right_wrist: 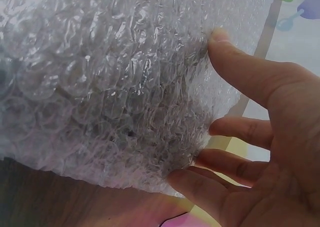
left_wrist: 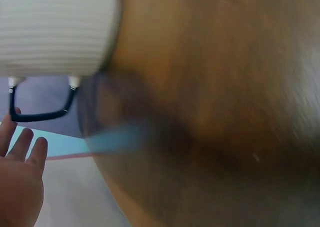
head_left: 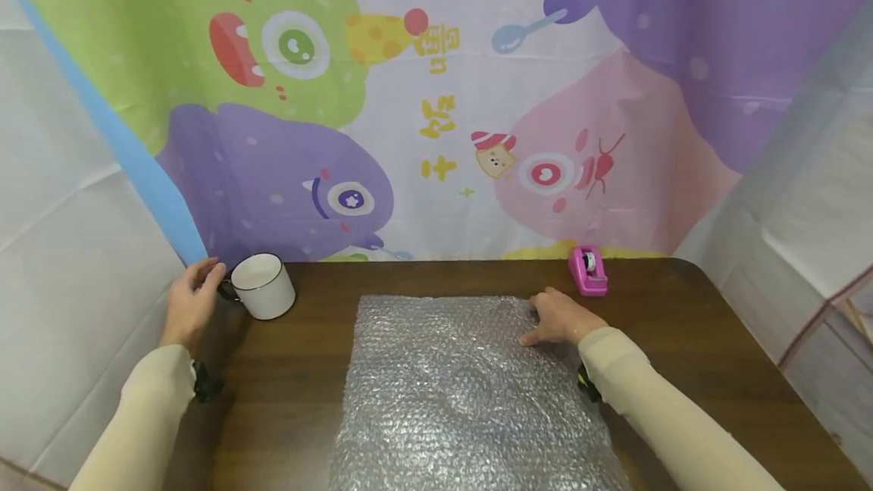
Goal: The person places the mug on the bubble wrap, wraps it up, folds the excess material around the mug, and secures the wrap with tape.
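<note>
**Left hand (head_left: 191, 305) beside the mug (head_left: 269, 298); right hand (head_left: 561, 317) at the bubble wrap (head_left: 470, 392)**

Head view. The white mug, dark at the rim, stands upright near the far left of the brown table (head_left: 293, 385), its dark handle (head_left: 228, 291) turned toward the left hand. That hand lies just beside the handle, palm clear of the mug. The bubble wrap lies flat across the middle of the table and runs out of the lower border. The right hand rests at its far right corner, thumb and fingers spread apart. Beyond this hand, near the table's far edge, sits a pink tape dispenser (head_left: 589, 273). A cloth (head_left: 436, 203) printed with cartoon monsters hangs behind; both arms wear pale sleeves (head_left: 655, 373).

Left wrist view. The mug fills the upper left corner. Below it, the left hand's visible fingers are spread and nearly straight; one fingertip meets the handle in outline, though contact cannot be told. Part of the table is blurred.

Right wrist view. The thumb touches the wrap's surface, while the separated fingertips meet its edge; how firmly they press cannot be told.
</note>
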Available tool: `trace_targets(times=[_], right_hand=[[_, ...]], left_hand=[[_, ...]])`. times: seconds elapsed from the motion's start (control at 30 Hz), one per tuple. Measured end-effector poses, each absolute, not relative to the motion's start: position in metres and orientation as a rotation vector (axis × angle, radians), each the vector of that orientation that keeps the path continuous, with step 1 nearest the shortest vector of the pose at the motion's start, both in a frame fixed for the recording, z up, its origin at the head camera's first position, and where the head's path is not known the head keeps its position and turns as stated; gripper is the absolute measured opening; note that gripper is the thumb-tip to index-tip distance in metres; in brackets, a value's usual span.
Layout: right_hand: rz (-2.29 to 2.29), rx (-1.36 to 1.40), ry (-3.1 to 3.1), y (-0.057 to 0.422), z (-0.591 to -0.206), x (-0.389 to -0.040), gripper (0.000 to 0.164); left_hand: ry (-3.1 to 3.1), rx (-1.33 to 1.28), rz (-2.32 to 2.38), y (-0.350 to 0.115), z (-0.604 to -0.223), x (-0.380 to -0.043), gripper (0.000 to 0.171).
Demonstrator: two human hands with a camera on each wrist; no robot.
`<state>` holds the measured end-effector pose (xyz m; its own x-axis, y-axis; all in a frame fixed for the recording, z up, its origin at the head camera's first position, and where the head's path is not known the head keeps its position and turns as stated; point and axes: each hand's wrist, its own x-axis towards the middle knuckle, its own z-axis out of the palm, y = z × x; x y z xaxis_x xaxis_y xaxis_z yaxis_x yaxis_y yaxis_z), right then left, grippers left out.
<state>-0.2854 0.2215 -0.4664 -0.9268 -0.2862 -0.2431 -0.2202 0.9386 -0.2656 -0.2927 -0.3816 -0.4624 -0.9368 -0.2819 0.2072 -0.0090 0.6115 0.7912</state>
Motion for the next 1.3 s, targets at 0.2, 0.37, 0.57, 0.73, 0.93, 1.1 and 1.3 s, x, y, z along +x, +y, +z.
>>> trace_targets(times=[0.2,0.37,0.57,0.73,0.93,1.1,1.3], right_hand=[[-0.335,-0.379,2.812,0.217,-0.465,-0.285,0.070],[-0.344,-0.380,2.811,0.215,-0.464,-0.285,0.070],[-0.345,-0.367,2.808,0.217,-0.465,-0.285,0.072],[-0.326,-0.356,2.801,0.217,-0.466,-0.286,0.073],[-0.329,-0.318,2.794,0.217,-0.466,-0.285,0.074],[-0.339,-0.319,2.801,0.219,-0.465,-0.285,0.073],[-0.343,-0.332,2.799,0.220,-0.465,-0.283,0.074]], left_hand=[[-2.632,0.183,-1.170,-0.391,-0.470,-0.288,0.065],[-2.669,0.179,-1.133,-0.395,-0.471,-0.287,0.063],[-2.725,0.118,-0.983,-0.396,-0.471,-0.281,0.056],[-2.802,0.075,-0.846,-0.396,-0.467,-0.277,0.050],[-2.989,0.024,-0.782,-0.395,-0.453,-0.279,0.052],[-3.073,-0.010,-0.790,-0.391,-0.447,-0.281,0.046],[-3.076,0.016,-0.864,-0.389,-0.451,-0.279,0.047]])
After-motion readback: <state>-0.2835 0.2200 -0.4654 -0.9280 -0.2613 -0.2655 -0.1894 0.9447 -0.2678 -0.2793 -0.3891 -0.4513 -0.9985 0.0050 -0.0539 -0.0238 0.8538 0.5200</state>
